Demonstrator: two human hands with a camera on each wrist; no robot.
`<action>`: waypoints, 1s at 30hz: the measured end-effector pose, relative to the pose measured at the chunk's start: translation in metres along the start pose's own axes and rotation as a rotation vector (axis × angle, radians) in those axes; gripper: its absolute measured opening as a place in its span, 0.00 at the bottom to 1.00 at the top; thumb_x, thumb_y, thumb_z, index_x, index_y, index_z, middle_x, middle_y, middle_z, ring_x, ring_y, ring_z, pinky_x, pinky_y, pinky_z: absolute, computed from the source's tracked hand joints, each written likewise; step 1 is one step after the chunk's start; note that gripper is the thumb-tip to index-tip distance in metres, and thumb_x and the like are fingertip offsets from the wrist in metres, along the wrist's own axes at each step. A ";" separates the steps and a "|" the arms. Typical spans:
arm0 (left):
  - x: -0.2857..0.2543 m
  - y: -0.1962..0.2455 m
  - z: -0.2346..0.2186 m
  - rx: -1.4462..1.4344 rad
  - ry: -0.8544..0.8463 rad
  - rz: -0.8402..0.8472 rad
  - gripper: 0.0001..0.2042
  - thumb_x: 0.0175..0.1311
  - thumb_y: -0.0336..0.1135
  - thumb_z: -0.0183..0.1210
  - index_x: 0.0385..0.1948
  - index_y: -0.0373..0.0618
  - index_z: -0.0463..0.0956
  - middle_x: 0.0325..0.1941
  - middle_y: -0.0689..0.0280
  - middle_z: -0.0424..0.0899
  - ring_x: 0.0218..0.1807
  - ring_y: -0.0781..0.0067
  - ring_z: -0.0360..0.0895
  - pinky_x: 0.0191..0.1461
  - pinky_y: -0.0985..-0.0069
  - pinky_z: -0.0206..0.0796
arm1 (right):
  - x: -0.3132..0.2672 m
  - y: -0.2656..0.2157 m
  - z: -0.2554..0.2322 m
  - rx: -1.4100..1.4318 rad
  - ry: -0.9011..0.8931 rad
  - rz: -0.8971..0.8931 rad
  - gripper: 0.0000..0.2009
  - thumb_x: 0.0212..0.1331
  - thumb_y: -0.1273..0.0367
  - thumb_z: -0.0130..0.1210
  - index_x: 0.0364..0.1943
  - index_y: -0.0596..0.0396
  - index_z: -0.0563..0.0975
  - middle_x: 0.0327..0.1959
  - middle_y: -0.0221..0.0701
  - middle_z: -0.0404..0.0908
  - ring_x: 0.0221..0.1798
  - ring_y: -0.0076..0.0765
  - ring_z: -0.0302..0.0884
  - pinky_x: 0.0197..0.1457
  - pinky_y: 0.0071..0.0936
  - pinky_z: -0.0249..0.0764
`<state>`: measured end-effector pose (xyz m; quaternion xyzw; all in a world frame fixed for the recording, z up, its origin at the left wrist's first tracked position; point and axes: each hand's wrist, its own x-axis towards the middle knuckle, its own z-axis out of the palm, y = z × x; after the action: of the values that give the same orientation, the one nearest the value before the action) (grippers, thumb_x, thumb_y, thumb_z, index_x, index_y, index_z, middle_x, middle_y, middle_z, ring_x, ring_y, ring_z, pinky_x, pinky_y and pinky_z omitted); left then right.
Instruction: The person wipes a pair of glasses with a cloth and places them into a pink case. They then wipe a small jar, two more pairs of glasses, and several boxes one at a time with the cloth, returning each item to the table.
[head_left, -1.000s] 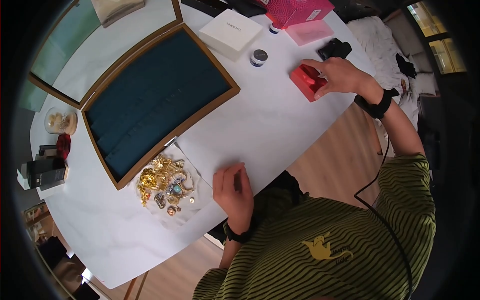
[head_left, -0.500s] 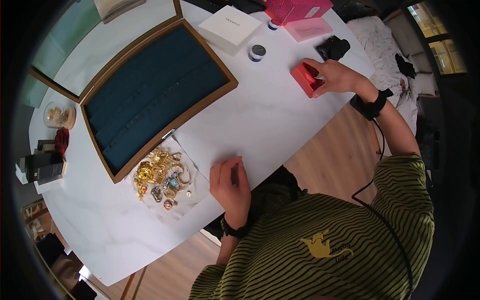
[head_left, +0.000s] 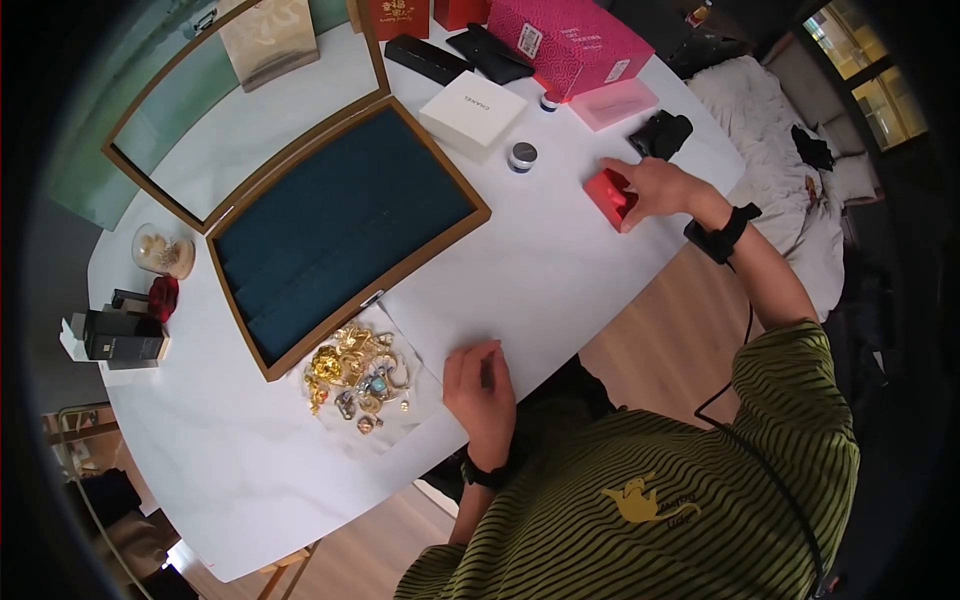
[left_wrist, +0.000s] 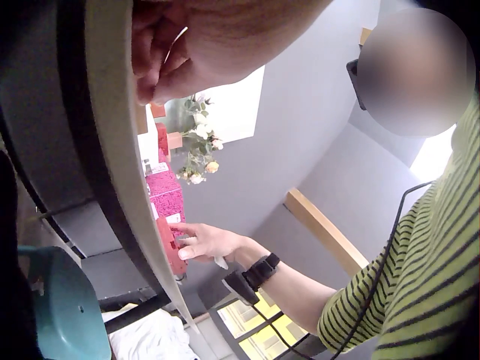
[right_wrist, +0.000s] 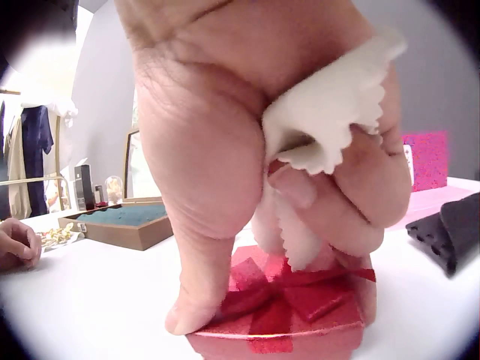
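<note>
1. Red gift box (head_left: 602,203) sits upright near the right end of the white desk (head_left: 540,290), close to the near edge, with the black pouch (head_left: 658,135) just beyond it.
2. Right hand (head_left: 665,190): it grips the box from above, the thumb against 1 side and fingers at the opposite side. Other fingers curl round a scalloped white cloth (right_wrist: 322,109), pinching it above the red bow (right_wrist: 277,289).
3. Left hand (head_left: 482,400): it lies by the desk's near edge, right of the jewelry (head_left: 360,372), fingers loosely bent; no thing shows in it.
4. Done, as far as the pictures show: the display case (head_left: 430,257) has its glass lid (head_left: 155,190) up, and the jewelry is gathered on a pale cloth (head_left: 395,435) between the case and the near edge.
5. Left, by my judgement: the gift box looks closed, its bow in place, and the jewelry lies outside the case. What the box contains, and how much work remains, I cannot tell.
</note>
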<state>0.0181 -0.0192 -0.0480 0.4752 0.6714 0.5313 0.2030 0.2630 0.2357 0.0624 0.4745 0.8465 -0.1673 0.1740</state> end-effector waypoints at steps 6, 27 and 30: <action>0.000 0.004 -0.001 0.003 0.018 -0.018 0.03 0.55 0.22 0.59 0.30 0.40 0.78 0.29 0.65 0.76 0.25 0.74 0.72 0.24 0.78 0.62 | -0.008 -0.012 -0.003 -0.046 0.156 0.221 0.51 0.36 0.43 0.67 0.61 0.67 0.60 0.36 0.51 0.80 0.42 0.54 0.79 0.48 0.38 0.74; -0.001 0.003 -0.001 -0.017 0.022 -0.038 0.04 0.54 0.21 0.59 0.30 0.40 0.78 0.28 0.65 0.75 0.26 0.72 0.73 0.25 0.77 0.63 | -0.004 -0.046 0.020 -0.172 0.176 0.429 0.43 0.45 0.34 0.55 0.41 0.71 0.71 0.25 0.43 0.81 0.34 0.43 0.83 0.36 0.36 0.77; 0.001 0.002 -0.002 -0.007 0.025 0.000 0.04 0.54 0.20 0.59 0.30 0.41 0.78 0.28 0.65 0.75 0.25 0.72 0.73 0.24 0.77 0.63 | -0.005 -0.031 0.016 -0.197 0.280 0.437 0.41 0.44 0.36 0.56 0.41 0.69 0.73 0.27 0.46 0.81 0.34 0.46 0.82 0.37 0.38 0.77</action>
<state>0.0170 -0.0189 -0.0447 0.4677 0.6720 0.5396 0.1962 0.2404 0.2095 0.0542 0.6453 0.7519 0.0243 0.1327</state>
